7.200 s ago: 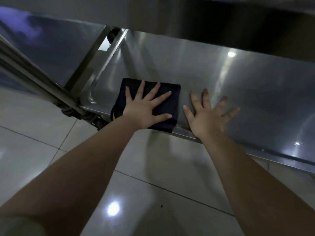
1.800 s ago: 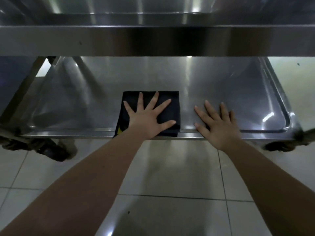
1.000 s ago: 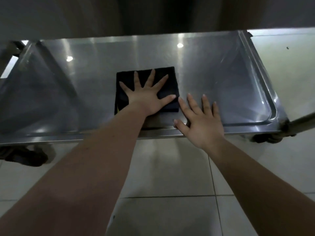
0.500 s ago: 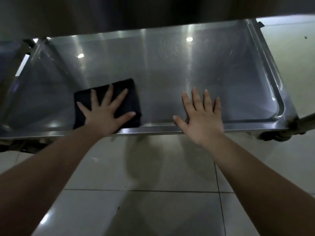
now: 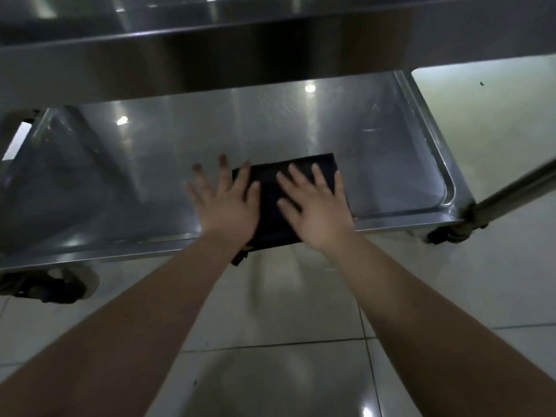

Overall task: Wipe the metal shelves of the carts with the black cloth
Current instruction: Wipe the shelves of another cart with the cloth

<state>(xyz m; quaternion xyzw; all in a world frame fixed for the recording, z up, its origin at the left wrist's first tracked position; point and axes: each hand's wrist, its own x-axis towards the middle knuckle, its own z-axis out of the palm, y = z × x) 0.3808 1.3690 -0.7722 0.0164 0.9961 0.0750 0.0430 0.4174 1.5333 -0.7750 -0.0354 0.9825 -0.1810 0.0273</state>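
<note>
The folded black cloth (image 5: pixel 268 203) lies on the cart's lower metal shelf (image 5: pixel 144 176), near its front rim and right of the middle. My right hand (image 5: pixel 316 206) presses flat on the cloth's right half, fingers spread. Blurred by motion, my left hand (image 5: pixel 225 203) lies flat beside it, its thumb side over the cloth's left edge and its fingers on bare steel. A cloth corner hangs over the shelf's front rim.
The upper shelf's steel edge (image 5: pixel 210 61) overhangs the back of the lower one. Caster wheels stand at the lower left (image 5: pixel 54 285) and right (image 5: pixel 448 234). A metal cart post (image 5: pixel 517 191) slants up at the right. Glossy tiled floor (image 5: pixel 270 371) lies below.
The cloth has slid from the shelf's left part to right of the middle. My right hand, which lay on bare steel, now lies on the cloth. My left hand has shifted to its left edge.
</note>
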